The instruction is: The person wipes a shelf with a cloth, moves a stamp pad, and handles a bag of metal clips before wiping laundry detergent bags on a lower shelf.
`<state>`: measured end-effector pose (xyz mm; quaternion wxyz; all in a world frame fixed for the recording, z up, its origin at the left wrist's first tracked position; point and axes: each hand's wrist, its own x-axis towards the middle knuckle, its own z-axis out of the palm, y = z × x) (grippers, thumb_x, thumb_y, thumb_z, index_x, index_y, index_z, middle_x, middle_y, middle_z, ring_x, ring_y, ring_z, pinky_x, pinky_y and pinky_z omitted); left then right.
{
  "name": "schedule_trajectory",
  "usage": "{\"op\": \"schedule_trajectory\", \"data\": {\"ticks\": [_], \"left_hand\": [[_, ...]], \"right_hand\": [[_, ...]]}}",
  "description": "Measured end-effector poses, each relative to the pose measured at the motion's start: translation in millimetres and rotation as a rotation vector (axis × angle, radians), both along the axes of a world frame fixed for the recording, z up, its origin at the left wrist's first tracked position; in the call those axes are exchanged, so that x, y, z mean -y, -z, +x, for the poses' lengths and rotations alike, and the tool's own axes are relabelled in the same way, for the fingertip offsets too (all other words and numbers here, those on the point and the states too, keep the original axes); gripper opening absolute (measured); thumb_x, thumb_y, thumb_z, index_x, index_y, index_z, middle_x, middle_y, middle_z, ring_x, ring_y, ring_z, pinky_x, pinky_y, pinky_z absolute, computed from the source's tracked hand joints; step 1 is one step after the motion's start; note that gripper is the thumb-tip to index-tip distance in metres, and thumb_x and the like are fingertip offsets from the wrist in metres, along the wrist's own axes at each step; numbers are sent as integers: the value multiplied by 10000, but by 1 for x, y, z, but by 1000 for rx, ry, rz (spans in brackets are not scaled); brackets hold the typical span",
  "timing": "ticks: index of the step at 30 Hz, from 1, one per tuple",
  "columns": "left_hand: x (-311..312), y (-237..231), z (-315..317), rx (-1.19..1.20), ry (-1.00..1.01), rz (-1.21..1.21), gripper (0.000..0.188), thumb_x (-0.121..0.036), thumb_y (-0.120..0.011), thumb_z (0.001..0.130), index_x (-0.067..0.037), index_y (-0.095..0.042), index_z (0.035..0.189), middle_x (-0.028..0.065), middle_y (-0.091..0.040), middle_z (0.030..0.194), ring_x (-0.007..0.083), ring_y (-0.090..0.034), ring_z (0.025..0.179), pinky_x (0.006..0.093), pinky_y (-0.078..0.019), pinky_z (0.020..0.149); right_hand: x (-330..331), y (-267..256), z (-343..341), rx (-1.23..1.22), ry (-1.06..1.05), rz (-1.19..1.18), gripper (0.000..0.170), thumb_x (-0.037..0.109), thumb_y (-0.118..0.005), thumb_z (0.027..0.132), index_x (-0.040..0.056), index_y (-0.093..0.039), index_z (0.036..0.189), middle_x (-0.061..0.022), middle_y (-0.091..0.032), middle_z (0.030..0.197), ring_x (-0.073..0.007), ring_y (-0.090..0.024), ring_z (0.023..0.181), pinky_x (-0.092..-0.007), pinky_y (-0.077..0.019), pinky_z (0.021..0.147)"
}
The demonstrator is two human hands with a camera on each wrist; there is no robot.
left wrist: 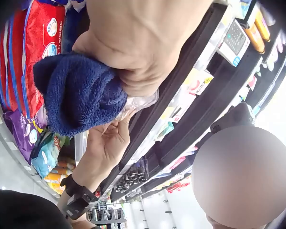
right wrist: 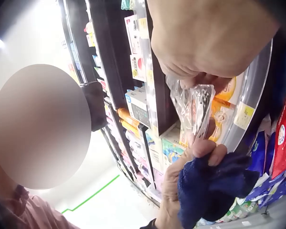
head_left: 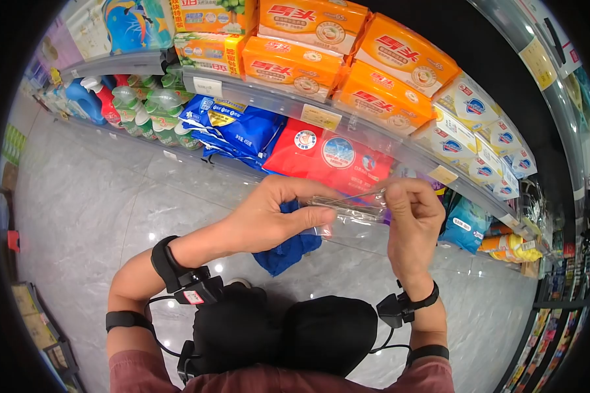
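A small clear plastic bag (head_left: 359, 211) with several thin metal pieces inside is held between both hands, over the floor in front of the shelf. My left hand (head_left: 269, 213) grips the bag's left end between thumb and fingers. A dark blue fluffy cloth (head_left: 287, 254) is also tucked in that hand and hangs below it; in the left wrist view the cloth (left wrist: 78, 95) hides much of the fingers. The right hand (head_left: 414, 223) pinches the bag's other end, thumb against curled fingers. In the right wrist view the bag (right wrist: 193, 107) looks crinkled and stretched between the hands.
Orange soap packs (head_left: 295, 65) line the upper shelf, with white soap boxes (head_left: 469, 108) to their right. Below stand red (head_left: 334, 154) and blue detergent bags (head_left: 233, 128) and several bottles (head_left: 147, 101). Grey tiled floor (head_left: 170, 196) lies beneath the arms.
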<state>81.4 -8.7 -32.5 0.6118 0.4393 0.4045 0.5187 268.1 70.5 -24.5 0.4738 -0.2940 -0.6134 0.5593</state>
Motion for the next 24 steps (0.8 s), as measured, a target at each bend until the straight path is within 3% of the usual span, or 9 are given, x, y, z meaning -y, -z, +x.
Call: {"op": "schedule_trajectory", "data": {"ticks": [6,9,11,12,16,18,21,24], "left_hand": [[0,9,-8,-148,-13,13,257,-73,-653,822,10,-616,1063,55,-658,840,101,-609,722,235,-495,688],[0,13,-6,-168,1,115,232,-104,-656,828,-1,-625,1034,56,-657,827,99,-609,717,228,-484,661],[3,7,-7,-134,-25,30,202,-136,-661,831,-12,-642,989,38,-651,795,80,-597,720,221,-470,656],[5,5,-8,-98,-53,-54,183,-169,-666,834,-23,-659,944,21,-646,762,61,-586,724,213,-456,651],[4,16,-13,-127,-101,18,179,-200,-649,850,-21,-658,845,18,-635,741,70,-575,726,227,-452,671],[6,14,-10,-22,-90,-49,209,-217,-631,864,-23,-647,788,18,-628,735,78,-567,725,234,-449,690],[4,17,-10,-4,-88,-12,209,-214,-617,873,-25,-651,791,21,-630,757,80,-568,747,235,-448,713],[3,16,-9,11,-57,-13,204,-216,-606,881,-26,-650,821,20,-632,775,84,-570,764,239,-449,735]], "right_hand": [[-3,3,5,183,-196,-119,53,6,-672,799,-8,-641,840,-39,-652,822,-81,-584,747,-216,-463,675],[-5,4,4,164,-295,-38,63,-13,-681,780,-10,-640,828,-47,-652,814,-88,-591,740,-226,-477,684],[-9,1,7,232,-332,-83,71,-21,-691,765,-8,-639,811,-52,-651,795,-92,-596,733,-228,-483,681],[-10,-1,10,231,-332,-84,71,-21,-691,765,-8,-639,811,-52,-651,795,-92,-596,733,-228,-483,681],[-14,-5,19,247,-302,-97,64,2,-693,774,-9,-632,789,-44,-641,761,-83,-589,727,-221,-477,663],[-14,-7,19,252,-307,-61,66,8,-692,779,-9,-629,786,-39,-637,750,-79,-585,721,-216,-473,657],[-13,-12,15,214,-268,-154,79,31,-694,786,-5,-625,776,-34,-629,742,-75,-571,694,-211,-457,631],[-10,-10,13,267,-266,-56,107,38,-720,757,5,-623,787,-27,-629,738,-79,-558,667,-213,-441,610]]}}
